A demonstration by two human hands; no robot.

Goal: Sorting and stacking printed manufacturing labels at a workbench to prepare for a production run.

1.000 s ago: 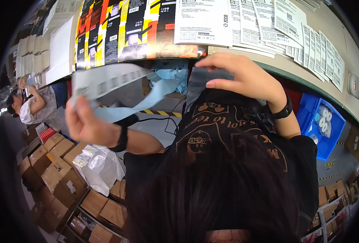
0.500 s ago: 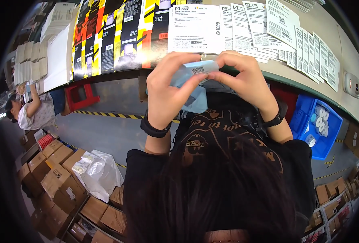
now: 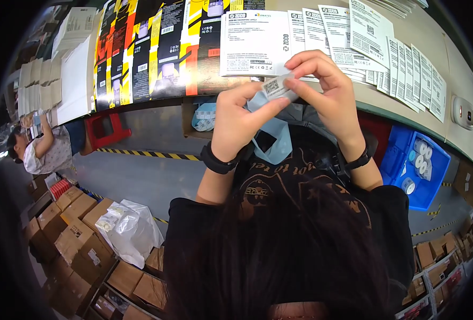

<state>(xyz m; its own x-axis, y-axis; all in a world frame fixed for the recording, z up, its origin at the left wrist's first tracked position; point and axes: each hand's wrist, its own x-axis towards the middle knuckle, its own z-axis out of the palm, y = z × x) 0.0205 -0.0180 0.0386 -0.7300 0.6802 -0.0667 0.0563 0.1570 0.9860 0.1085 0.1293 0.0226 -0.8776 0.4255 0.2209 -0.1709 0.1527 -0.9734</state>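
Head view: your left hand (image 3: 239, 118) pinches the strip (image 3: 274, 87) between thumb and fingers at the table (image 3: 433, 66) edge, its blue tail (image 3: 280, 145) looping below; your right hand (image 3: 327, 97) is half curled, thumb at the strip's end, and I cannot tell whether it grips. Best keep the left pinch firm, bend the strip gently, and touch only the label's rim.

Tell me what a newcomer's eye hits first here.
Likely the pale blue strip at centre, pinched in the left grip, with the right grip at its white label. Then the black, yellow and orange sheets, upper left on the table. Then the blue bin at right, holding white rolls.
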